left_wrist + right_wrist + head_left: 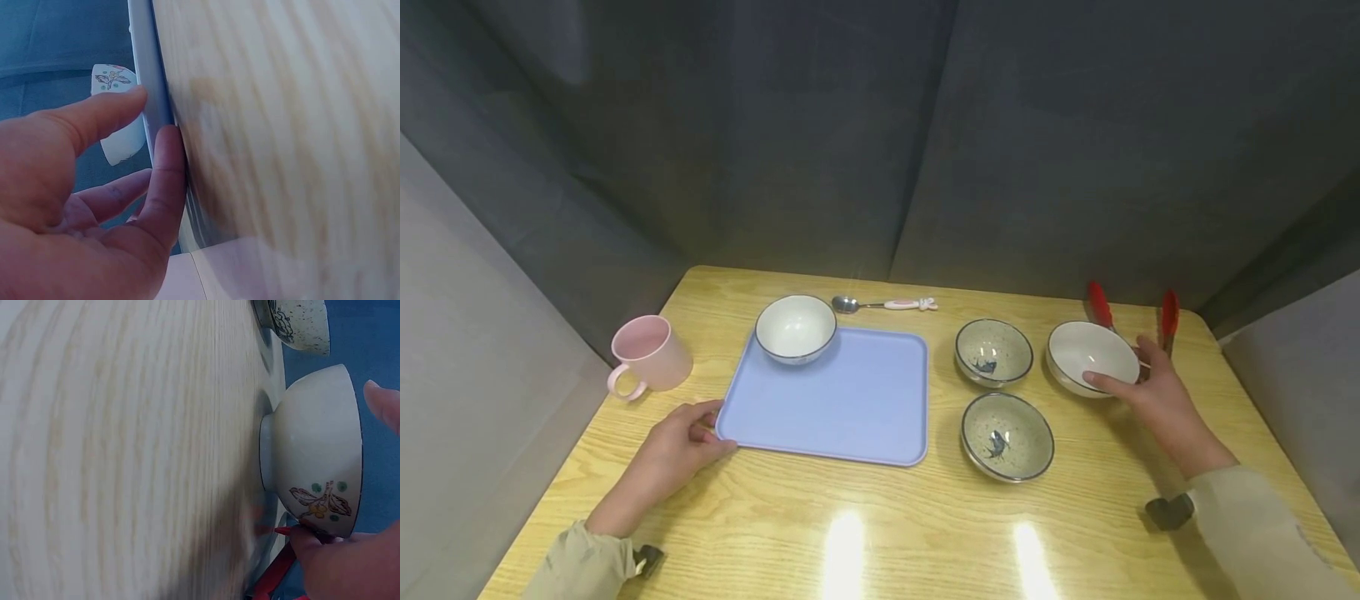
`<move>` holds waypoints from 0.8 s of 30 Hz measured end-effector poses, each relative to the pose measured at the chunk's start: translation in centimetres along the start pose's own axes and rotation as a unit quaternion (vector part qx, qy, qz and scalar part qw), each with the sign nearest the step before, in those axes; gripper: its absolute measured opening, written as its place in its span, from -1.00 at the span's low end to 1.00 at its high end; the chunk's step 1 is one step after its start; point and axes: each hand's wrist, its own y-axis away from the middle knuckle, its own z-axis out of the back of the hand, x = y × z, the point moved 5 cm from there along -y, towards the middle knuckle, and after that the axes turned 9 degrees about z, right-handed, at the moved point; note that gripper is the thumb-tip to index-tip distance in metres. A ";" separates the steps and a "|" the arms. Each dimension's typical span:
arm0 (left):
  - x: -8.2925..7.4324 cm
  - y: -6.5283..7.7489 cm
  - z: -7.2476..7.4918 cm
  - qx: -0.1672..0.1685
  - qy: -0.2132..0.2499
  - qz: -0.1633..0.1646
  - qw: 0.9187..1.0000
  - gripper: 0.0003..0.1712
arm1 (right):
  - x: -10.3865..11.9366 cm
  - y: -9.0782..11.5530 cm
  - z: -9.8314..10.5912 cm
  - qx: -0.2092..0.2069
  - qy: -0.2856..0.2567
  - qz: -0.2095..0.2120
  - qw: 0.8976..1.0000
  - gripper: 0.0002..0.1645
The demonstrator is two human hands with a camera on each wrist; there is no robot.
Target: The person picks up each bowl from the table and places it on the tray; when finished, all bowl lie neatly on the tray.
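A pale blue rectangular tray (827, 408) lies on the table, its near left corner held by the left hand (679, 450). The left thumb (125, 107) is at the top of the rim, the index finger against its outer side. On the tray's far left corner stands a white bowl (796, 327). At the right, the right hand (1157, 400) is at a second white bowl (1092, 354) with a dark rim and a painted flower. The fingers are at that bowl's outer wall; in the right wrist view the thumb (384, 405) stands apart, above the rim.
Two speckled bowls (994, 352) (1007, 437) stand between the tray and the right-hand bowl. Red-tipped tongs (1100, 305) lie behind the right hand. A spoon (883, 305) lies beyond the tray, a pink mug (651, 354) at the left. Dark curtain (850, 150) closes the back.
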 end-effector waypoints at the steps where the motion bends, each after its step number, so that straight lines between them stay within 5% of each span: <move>1: 0.0 0.0 0.0 0.001 0.001 0.001 1.000 -0.14 | -0.1 0.0 -0.1 0.003 -0.002 -0.004 1.000 0.50; 10: -0.1 0.0 0.1 0.002 -0.003 0.002 1.000 -0.14 | -0.6 0.1 -0.6 0.019 -0.016 -0.023 0.999 0.56; 24: 0.0 0.0 0.0 0.002 -0.002 0.007 1.000 -0.15 | -1.1 0.3 -1.4 0.021 -0.013 0.015 1.000 0.58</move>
